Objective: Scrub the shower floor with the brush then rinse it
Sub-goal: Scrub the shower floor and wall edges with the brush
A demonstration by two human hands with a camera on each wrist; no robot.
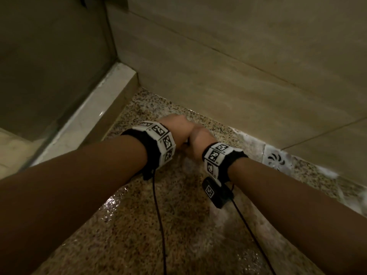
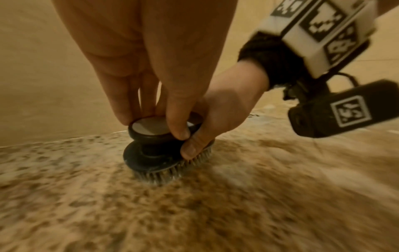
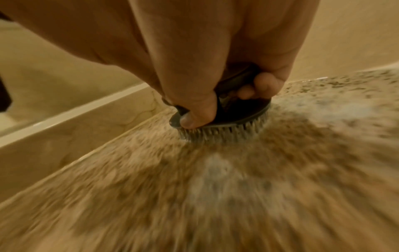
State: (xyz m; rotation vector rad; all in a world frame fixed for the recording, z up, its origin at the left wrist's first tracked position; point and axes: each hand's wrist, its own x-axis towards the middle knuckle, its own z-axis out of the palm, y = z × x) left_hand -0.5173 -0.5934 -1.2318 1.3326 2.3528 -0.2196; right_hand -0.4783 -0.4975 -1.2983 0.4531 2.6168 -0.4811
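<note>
A dark round scrub brush [image 2: 151, 158] with a knob top and grey bristles stands bristles-down on the wet speckled shower floor [image 1: 178, 225], close to the back wall. My left hand [image 2: 151, 124] pinches the knob from above with thumb and fingers. My right hand [image 3: 226, 102] grips the brush [image 3: 235, 117] lower down, its fingers curled under the knob and its thumb pressed on the base rim. In the head view my left hand [image 1: 172, 126] and right hand [image 1: 200, 141] are bunched together and hide the brush. The floor around the bristles is motion-blurred.
A metal floor drain [image 1: 276, 158] sits at the right against the tiled back wall [image 1: 238, 66], with white suds along the wall's foot. A pale raised curb [image 1: 95, 116] and a glass panel [image 1: 49, 66] bound the floor on the left. Black wrist cables trail toward me.
</note>
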